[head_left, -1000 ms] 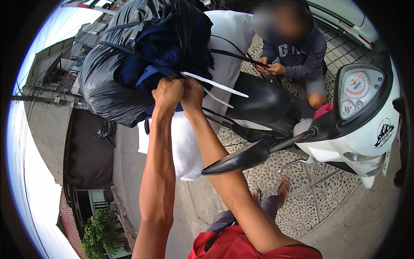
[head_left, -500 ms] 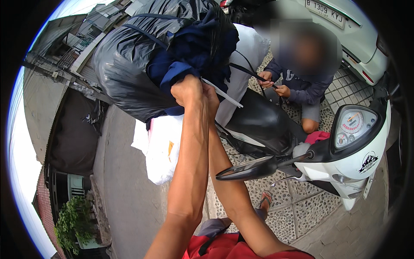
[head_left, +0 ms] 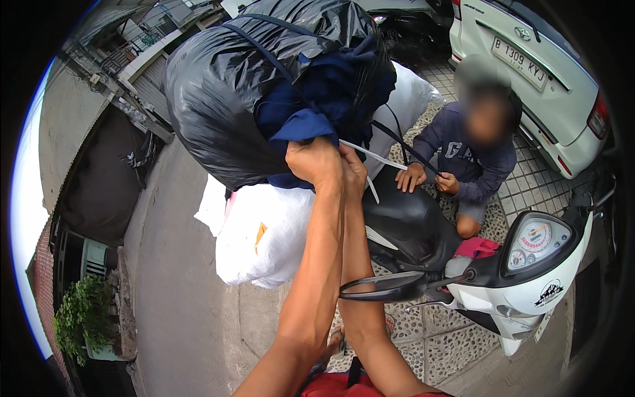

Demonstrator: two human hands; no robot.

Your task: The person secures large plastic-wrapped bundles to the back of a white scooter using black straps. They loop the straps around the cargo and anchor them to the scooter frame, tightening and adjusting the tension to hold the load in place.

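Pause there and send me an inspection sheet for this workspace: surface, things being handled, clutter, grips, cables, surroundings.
Surface: black seat of a white motorbike, standing over pebbled paving.
Things handled: black plastic bag on a white bundle; blue cloth at the bag's side; white strip coming out by the hands.
Clutter: pink cloth by the handlebar.
Grips: left grip closed against the blue cloth; right grip closed beside it, fingers partly hidden.
Cables: black strap running from the load to a co-worker's hand.
Surroundings: white car behind the co-worker; green shrub at far left.
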